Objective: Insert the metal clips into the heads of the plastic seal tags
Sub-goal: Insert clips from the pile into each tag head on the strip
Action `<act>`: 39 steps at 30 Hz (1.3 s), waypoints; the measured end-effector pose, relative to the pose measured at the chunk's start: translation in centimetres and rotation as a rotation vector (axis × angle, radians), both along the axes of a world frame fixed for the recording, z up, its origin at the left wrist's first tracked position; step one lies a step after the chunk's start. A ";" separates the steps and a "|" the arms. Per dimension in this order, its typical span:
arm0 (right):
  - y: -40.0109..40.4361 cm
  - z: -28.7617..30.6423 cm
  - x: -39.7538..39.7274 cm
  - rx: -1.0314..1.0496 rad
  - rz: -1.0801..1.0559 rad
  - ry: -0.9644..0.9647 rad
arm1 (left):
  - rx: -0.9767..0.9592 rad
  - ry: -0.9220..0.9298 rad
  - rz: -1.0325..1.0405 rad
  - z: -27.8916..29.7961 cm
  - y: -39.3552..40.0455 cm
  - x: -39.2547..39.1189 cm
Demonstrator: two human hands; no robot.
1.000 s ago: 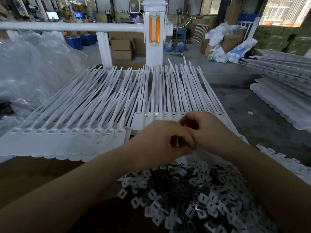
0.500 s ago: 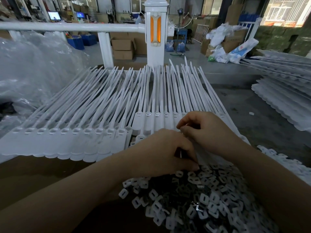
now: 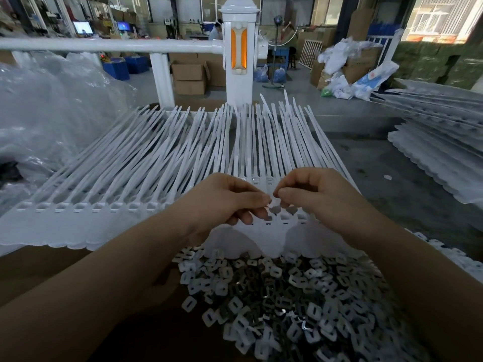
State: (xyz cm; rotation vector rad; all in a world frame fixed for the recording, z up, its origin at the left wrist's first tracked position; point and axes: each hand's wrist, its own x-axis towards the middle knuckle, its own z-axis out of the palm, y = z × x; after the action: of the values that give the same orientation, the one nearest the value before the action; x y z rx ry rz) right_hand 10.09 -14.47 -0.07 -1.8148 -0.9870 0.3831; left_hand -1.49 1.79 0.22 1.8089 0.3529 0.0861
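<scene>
A sheet of white plastic seal tags (image 3: 162, 163) lies fanned across the work surface, their thin tails running away toward a white railing post (image 3: 239, 56) with an orange reflector, their square heads lined up in a row nearest the person. On the left part of the row about nine empty heads show in line; the rest run under the hands, so the full number cannot be counted. Just beyond the hands, three heads (image 3: 254, 181) seem to carry something shiny in their slots. The left hand (image 3: 222, 202) and the right hand (image 3: 316, 194) meet above the heads, both with fingers curled, fingertips nearly touching; they appear to pinch a small pale piece (image 3: 273, 203) between them, but it is too small to tell whether it is a clip. Both forearms reach over a loose heap of metal clips (image 3: 282, 304), far too many to count, piled against the near edge of the tags. A clear plastic bag (image 3: 47, 111) bulges at the left, and another stack of tag sheets (image 3: 439, 152) lies well apart on the right.
</scene>
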 end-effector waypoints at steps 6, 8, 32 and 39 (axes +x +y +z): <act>0.0 -0.1 0.0 -0.007 0.047 -0.028 | 0.025 -0.011 0.026 0.0 0.3 0.0; 0.1 -0.2 -0.1 -0.011 0.054 -0.040 | 0.049 -0.022 0.034 -0.1 0.2 0.1; 0.6 -1.9 0.7 -0.332 0.005 -0.279 | 0.651 0.056 0.096 -1.7 -0.4 1.3; 0.6 -2.0 0.7 -0.340 -0.004 -0.264 | 0.656 0.115 0.045 -1.3 -0.2 1.5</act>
State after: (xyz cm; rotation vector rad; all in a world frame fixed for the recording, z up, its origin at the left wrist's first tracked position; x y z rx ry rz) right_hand 10.82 -13.87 -2.10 -2.2159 -1.1512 0.3288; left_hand 0.02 1.62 -1.05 2.4605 0.4850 0.1416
